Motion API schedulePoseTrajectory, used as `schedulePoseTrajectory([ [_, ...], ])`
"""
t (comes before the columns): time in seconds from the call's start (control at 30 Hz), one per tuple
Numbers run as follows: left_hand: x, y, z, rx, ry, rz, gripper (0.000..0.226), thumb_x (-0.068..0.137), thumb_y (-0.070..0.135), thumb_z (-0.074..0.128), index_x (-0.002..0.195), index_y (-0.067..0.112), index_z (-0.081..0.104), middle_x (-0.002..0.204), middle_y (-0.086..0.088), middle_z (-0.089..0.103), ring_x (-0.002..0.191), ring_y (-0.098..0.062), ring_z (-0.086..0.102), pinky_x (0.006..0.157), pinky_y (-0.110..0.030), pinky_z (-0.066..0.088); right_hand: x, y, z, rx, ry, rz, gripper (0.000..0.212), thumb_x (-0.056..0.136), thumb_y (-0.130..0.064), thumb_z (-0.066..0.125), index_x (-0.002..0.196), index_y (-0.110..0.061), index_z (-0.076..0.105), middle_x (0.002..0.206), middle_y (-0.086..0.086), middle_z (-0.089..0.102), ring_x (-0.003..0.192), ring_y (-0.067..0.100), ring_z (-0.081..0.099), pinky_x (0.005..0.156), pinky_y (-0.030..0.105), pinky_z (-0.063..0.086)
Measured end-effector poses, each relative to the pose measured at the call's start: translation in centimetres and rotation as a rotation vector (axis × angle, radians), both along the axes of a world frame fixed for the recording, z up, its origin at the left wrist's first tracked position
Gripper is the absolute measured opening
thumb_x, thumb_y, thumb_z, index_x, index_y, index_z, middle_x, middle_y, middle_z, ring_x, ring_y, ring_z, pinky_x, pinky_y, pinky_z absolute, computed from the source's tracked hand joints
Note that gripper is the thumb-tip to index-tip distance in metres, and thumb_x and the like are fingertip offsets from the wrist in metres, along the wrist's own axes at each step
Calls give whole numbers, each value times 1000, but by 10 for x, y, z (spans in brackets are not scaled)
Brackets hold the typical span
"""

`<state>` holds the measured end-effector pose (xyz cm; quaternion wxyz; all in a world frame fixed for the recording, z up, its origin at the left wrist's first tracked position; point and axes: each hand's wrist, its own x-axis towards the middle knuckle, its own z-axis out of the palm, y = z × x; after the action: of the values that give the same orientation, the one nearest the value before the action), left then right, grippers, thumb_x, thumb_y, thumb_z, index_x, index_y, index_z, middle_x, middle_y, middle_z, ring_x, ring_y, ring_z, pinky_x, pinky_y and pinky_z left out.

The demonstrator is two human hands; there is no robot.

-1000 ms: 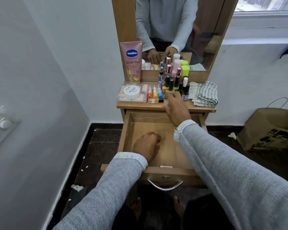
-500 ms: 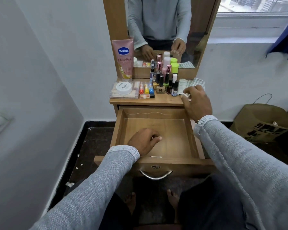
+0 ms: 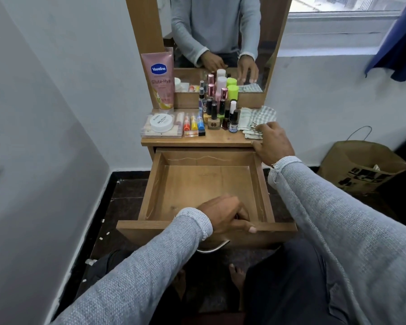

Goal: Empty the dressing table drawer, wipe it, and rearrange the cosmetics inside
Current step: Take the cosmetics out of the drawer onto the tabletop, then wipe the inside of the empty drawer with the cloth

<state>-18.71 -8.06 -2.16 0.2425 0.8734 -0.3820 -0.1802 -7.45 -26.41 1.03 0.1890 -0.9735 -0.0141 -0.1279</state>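
Observation:
The wooden drawer (image 3: 150,191) is pulled out and its inside is bare. My left hand (image 3: 225,213) grips the drawer's front panel, fingers inside and thumb along the top edge. My right hand (image 3: 273,144) rests at the tabletop's right end, fingers curled on the near corner of the checked cloth (image 3: 258,117). The cosmetics stand on the tabletop: a pink Vaseline tube (image 3: 161,83), a white jar (image 3: 161,122) on a clear palette, three coloured small tubes (image 3: 193,124) and a cluster of nail polish bottles (image 3: 220,111).
A mirror (image 3: 220,31) rises behind the cosmetics. A white wall stands close on the left. A brown paper bag (image 3: 361,165) sits on the dark floor at the right. A blue curtain (image 3: 399,43) hangs at the upper right. My bare feet are under the drawer.
My right hand left the bottles and moved right onto the checked cloth. My left hand slid from the drawer's floor back to its front panel.

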Motion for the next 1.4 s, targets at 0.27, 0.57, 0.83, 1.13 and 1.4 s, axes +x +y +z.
schedulePoseTrajectory([
  [0.27, 5, 0, -3, -14, 56, -8, 42, 85, 56, 60, 94, 18, 77, 83, 2, 74, 72, -16, 67, 69, -38, 56, 8, -1, -6, -102, 67, 19, 48, 92, -17, 61, 137, -17, 46, 136, 9, 48, 126, 29, 41, 102, 47, 43],
  [0.57, 19, 6, 3, -104, 163, 121, 35, 90, 45, 60, 100, 15, 74, 85, 9, 71, 69, -1, 63, 73, -27, 55, 8, 0, 2, -297, -42, 41, 33, 90, -13, 63, 123, -10, 57, 118, 12, 58, 106, 30, 52, 85, 40, 48],
  [0.83, 44, 28, 15, -441, 192, 539, 22, 93, 24, 62, 111, 13, 67, 88, 5, 69, 76, -9, 68, 68, -23, 55, -9, 13, 13, -92, -164, 20, 20, 87, -22, 52, 98, -6, 58, 95, 10, 55, 67, 28, 51, 66, 39, 50],
  [1.13, 52, 29, 39, -981, 851, 836, 53, 92, 57, 48, 114, 11, 64, 102, -9, 73, 92, -22, 70, 76, -28, 57, -54, 52, 19, -38, -268, 485, 24, 89, -19, 64, 108, -5, 61, 101, 9, 61, 69, 19, 58, 57, 25, 48],
  [1.4, 55, 42, 33, -1090, 910, 996, 22, 97, 23, 55, 103, 3, 63, 94, -12, 68, 72, -18, 65, 51, -21, 57, -55, 56, -6, 192, -53, 616, 63, 82, -38, 73, 134, -13, 46, 123, 3, 52, 107, 12, 51, 91, 24, 42],
])
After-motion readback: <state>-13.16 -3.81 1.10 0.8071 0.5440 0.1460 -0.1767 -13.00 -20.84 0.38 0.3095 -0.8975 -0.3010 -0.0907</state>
